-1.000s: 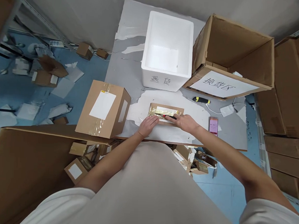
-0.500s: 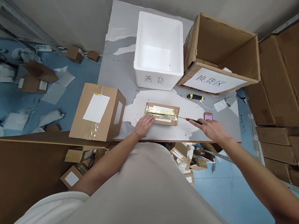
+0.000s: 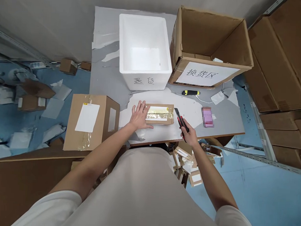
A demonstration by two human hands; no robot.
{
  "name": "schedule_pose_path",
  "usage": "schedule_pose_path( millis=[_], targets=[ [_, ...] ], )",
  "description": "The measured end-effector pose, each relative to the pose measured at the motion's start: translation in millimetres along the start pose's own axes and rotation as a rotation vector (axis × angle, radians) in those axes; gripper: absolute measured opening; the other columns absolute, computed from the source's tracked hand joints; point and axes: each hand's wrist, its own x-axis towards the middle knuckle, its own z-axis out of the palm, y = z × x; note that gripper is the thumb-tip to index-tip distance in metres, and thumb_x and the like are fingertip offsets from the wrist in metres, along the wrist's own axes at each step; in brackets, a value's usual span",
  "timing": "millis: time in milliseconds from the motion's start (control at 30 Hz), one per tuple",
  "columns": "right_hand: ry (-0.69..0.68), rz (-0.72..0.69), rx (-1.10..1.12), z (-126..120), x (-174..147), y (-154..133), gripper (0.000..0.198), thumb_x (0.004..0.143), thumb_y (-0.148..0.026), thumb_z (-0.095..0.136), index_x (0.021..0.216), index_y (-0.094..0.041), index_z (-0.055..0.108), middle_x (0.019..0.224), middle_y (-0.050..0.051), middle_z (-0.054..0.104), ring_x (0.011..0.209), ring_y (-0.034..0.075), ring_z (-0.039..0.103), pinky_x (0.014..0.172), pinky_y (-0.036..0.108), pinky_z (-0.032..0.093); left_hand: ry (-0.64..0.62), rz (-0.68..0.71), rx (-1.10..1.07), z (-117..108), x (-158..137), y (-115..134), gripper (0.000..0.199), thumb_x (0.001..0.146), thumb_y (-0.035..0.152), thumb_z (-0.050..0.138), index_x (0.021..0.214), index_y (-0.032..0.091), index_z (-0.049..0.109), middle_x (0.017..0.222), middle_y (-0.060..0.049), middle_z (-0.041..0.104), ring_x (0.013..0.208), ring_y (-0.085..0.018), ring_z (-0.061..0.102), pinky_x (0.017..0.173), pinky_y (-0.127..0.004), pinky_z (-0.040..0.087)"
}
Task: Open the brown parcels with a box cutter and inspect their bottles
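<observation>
A small taped cardboard box [image 3: 169,118] with a white label lies on the white-papered part of the table. My left hand [image 3: 138,117] rests at its left end, fingers spread, some of them touching the box. To the right of the box, my right hand [image 3: 190,134] grips a red and black utility knife [image 3: 181,120]. Its dark blade points up and left, near the box's right end but apart from it. A second cutter, yellow and black [image 3: 190,92], lies farther back, and a pink-screened phone [image 3: 208,117] is to the right.
A white foam box [image 3: 145,81] and a large open carton [image 3: 178,58], both with handwritten characters, stand at the back. A bigger taped carton [image 3: 86,137] is at left. Stacked cartons [image 3: 277,71] line the right side. Below the table edge [image 3: 223,134] lie discarded boxes [image 3: 195,178].
The knife has moved off the box's tape and turned upward as my right hand drew in closer. My left hand has spread its fingers and shifted to the box's left end.
</observation>
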Motion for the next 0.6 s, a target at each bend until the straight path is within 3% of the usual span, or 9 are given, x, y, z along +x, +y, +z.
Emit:
schedule_pose_path(
  millis=[300, 433, 600],
  targets=[
    [-0.069, 0.036, 0.219, 4, -1, 1, 0.076, 0.081, -0.053, 0.056, 0.147, -0.023, 0.032, 0.085, 0.001, 0.058, 0.046, 0.006, 0.047, 0.04, 0.023, 0.042, 0.026, -0.042, -0.006, 6, -2, -1, 0.109, 0.053, 0.071, 0.072, 0.14, 0.016, 0.037, 0.145, -0.022, 0.035, 0.135, -0.045, 0.027, 0.104, -0.059, 0.031],
    [-0.168, 0.052, 0.186, -10, 3, 3, 0.075, 0.08, -0.05, 0.059, 0.146, -0.023, 0.036, 0.077, -0.002, 0.055, 0.044, 0.006, 0.046, 0.042, 0.023, 0.041, 0.047, -0.066, -0.027, 10, -3, -3, 0.108, 0.051, 0.071, 0.074, 0.138, 0.018, 0.038, 0.143, -0.021, 0.036, 0.134, -0.045, 0.027, 0.098, -0.057, 0.039],
    [-0.304, 0.068, 0.096, -33, -4, 1, 0.071, 0.082, -0.044, 0.058, 0.146, -0.023, 0.036, 0.071, -0.004, 0.053, 0.044, 0.006, 0.044, 0.043, 0.022, 0.039, 0.092, -0.007, -0.09, 18, -3, -7, 0.113, 0.044, 0.07, 0.077, 0.136, 0.016, 0.039, 0.139, -0.022, 0.037, 0.131, -0.045, 0.028, 0.099, -0.061, 0.038]
  ],
)
